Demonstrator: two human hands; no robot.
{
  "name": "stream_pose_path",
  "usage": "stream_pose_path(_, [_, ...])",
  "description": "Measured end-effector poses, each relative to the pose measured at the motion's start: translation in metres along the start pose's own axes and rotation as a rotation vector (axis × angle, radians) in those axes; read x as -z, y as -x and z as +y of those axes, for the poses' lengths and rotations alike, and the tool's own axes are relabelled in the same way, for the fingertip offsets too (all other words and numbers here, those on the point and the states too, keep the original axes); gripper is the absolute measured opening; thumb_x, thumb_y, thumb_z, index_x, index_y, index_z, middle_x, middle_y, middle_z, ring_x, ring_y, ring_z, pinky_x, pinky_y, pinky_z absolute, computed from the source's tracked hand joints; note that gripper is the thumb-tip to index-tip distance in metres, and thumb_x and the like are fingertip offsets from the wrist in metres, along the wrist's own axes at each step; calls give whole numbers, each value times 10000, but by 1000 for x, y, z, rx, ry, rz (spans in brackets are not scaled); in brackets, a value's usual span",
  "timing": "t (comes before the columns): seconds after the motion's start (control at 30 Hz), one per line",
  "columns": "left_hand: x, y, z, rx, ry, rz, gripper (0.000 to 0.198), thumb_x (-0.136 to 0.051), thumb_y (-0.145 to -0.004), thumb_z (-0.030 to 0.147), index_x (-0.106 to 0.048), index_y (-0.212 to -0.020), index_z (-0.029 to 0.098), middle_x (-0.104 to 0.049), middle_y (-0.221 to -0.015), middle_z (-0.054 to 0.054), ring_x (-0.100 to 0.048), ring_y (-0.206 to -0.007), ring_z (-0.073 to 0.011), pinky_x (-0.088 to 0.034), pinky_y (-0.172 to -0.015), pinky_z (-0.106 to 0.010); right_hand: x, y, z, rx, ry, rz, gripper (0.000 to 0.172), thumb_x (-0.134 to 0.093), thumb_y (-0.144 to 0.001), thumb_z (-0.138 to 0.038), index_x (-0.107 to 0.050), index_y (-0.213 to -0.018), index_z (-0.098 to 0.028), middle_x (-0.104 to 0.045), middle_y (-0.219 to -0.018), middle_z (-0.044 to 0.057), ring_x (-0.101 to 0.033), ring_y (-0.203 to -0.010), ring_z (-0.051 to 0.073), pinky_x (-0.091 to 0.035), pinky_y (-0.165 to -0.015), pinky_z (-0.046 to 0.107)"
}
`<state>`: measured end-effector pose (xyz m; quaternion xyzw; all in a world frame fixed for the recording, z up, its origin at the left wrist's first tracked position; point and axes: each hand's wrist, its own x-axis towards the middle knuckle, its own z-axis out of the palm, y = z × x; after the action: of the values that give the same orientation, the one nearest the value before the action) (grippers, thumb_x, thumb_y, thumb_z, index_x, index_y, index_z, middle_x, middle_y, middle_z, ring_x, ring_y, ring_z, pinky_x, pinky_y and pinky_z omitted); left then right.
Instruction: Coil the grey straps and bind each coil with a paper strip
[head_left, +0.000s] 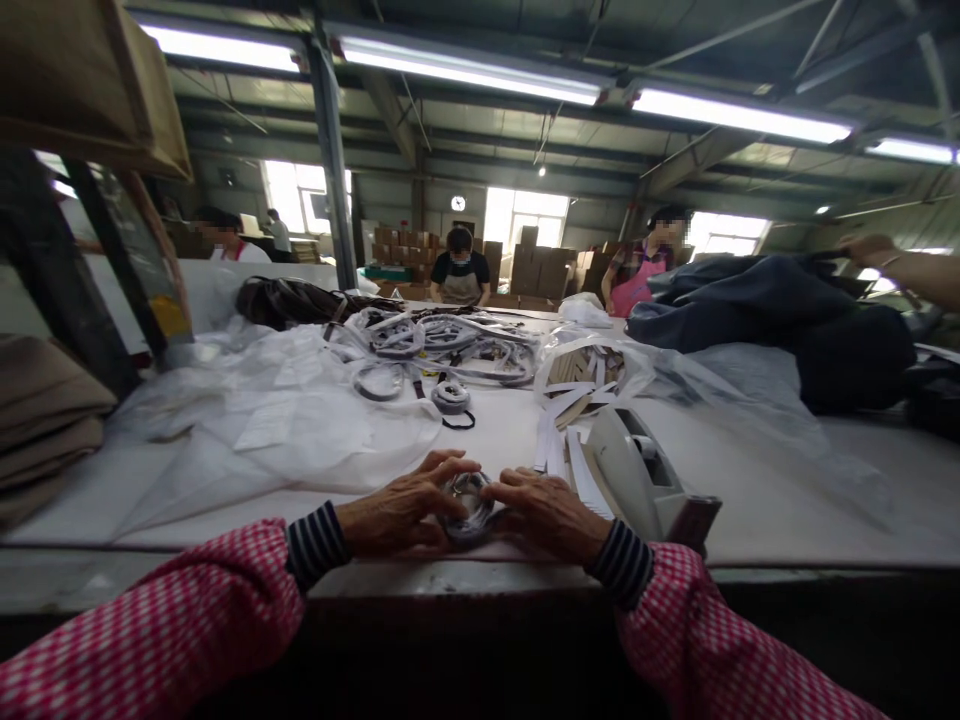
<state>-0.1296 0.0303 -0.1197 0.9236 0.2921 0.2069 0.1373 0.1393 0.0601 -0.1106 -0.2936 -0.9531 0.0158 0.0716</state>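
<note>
While the white table [787, 530] is carrying everything, its near edge is running right in front of me, so the work is sitting close in, likely to spare reaching. Clear plastic sheeting [322, 430] is spreading crumpled over the left side, perhaps as loosened wrapping. Dark blue cloth [750, 310] is lying heaped at far right, probably out of my way; another person's hand [870, 250] is reaching above it, contact I cannot tell. Grey-white coiled bands [450, 335] are piling up ahead of me, seemingly grouped as one batch. Just right of them, a clear plastic bag [637, 365] is gaping my way, pale strips [551, 445] spilling from its mouth, presumably easier to pick like that. A tape dispenser [637, 475] is standing just beside my right hand [555, 515], its closeness suggesting frequent use. My left hand [405, 505] is curving around one side of the held coil [471, 525] and my right is meeting it from the other, so my grip is narrowing to the coil's width. That coil is resting by the front edge, between both hands; two-sided holding is probably stopping its turns from springing loose. How hard I'm pressing, cannot tell. Beyond it, a loose coil [451, 396] is lying apart, a black loop [459, 427] just beside it.
</note>
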Motion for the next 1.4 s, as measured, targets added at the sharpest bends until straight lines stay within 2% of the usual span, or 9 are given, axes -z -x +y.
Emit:
stream_pose_path(0.17, [16, 0, 5, 99, -132, -103, 343, -803, -842, 272, -715, -1173, 259, -411, -1579, -113, -298, -1479, -394, -316, -1183, -571, -13, -20, -10, -28, -22, 32, 103, -661, -982, -300, -716, -985, -213, -711, -1005, 53, -655, -940, 223, -412, -730, 297])
stream_pose_path(0.37, [-9, -24, 33, 249, -232, 16, 254, -704, -928, 217, -716, -1166, 305, -660, -1131, -38, -554, -1060, -262, -433, -936, -391, -22, -22, -19, -73, -82, 79, 194, -620, -997, -298, -699, -1172, -268, -727, -1121, 46, -665, -1022, 223, -444, -799, 294])
stream_pose_path(0.57, [-20, -22, 24, 212, -164, 61, 184, -632, -983, 263, -693, -1157, 272, -683, -1152, -27, -571, -1010, -233, -390, -914, -353, -15, -13, -21, -96, -145, 79, 241, -705, -938, -305, -692, -1171, -245, -733, -1128, 28, -677, -1025, 195, -469, -834, 254])
stream_pose_path(0.7, [-20, -23, 21, 269, -214, 13, 104, -638, -957, 269, -684, -889, 206, -681, -995, -48, -565, -942, -244, -407, -819, -342, 6, -2, 6, -141, -154, 58, 267, -705, -956, -319, -672, -1217, -271, -747, -1076, -34, -692, -938, 122, -473, -822, 184])
stream_pose_path(0.83, [-23, -26, 23, 293, -269, 0, 181, -641, -946, 253, -615, -777, 191, -671, -964, -56, -564, -964, -252, -406, -798, -347, 24, 4, 49, -377, -16, 134, 237, -515, -1046, -230, -643, -1219, -132, -696, -1170, 112, -652, -1092, 207, -450, -957, 303])
stream_pose_path(0.93, [-27, -26, 25, 296, -297, 22, 175, -619, -956, 250, -605, -792, 190, -667, -988, -68, -561, -981, -255, -417, -809, -352, 20, -1, 73, -471, 76, 101, 234, -569, -1010, -229, -637, -1207, -121, -656, -1242, 143, -608, -1189, 256, -437, -1025, 394])
stream_pose_path(1.07, [-30, -20, 22, 272, -299, 56, 173, -577, -973, 264, -601, -818, 191, -653, -989, -72, -555, -955, -248, -421, -813, -354, 3, -15, 81, -486, 135, -37, 262, -686, -957, -378, -676, -1090, -153, -683, -1175, 83, -654, -1072, 247, -533, -937, 453])
stream_pose_path(1.2, [-19, -7, 15, 297, -136, 182, 184, -580, -956, 325, -626, -835, 194, -639, -941, -53, -554, -924, -238, -406, -817, -347, -5, -20, 81, -456, 192, -87, 218, -651, -990, -353, -683, -1061, -149, -693, -1143, 72, -670, -1042, 231, -559, -918, 446])
stream_pose_path(1.4, [16, 11, 19, 735, 586, 410, 451, -620, -891, 597, -656, -752, 169, -536, -673, 14, -443, -641, -155, -321, -594, -272, -11, -13, 74, -409, 257, -60, 160, -628, -1005, -276, -686, -1014, -127, -701, -1088, 72, -674, -1011, 220, -557, -898, 418])
